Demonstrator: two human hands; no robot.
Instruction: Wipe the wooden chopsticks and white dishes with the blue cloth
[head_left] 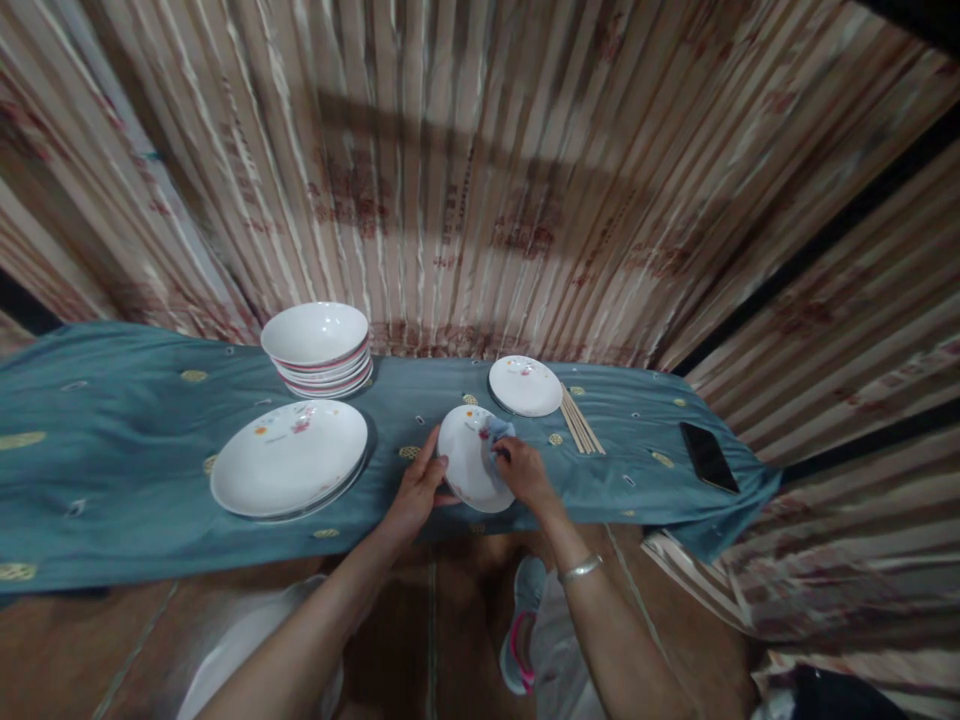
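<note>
A small white plate (466, 466) with a floral print is tilted toward me at the front of the cloth-covered table. My left hand (420, 483) grips its left edge, thumb on the face and fingers underneath. Pinched in my right hand (523, 470) is a light blue cloth (498, 430), pressed to the upper right of the plate's face. Just behind lies a short stack of similar small plates (525, 385), with several wooden chopsticks (581, 420) to its right.
Large oval plates (292, 460) are stacked at the left, with a stack of red-rimmed bowls (319, 345) behind them. A black phone (708, 456) lies near the right end of the blue-green tablecloth (135, 450). Pleated curtains (450, 180) hang close behind the table.
</note>
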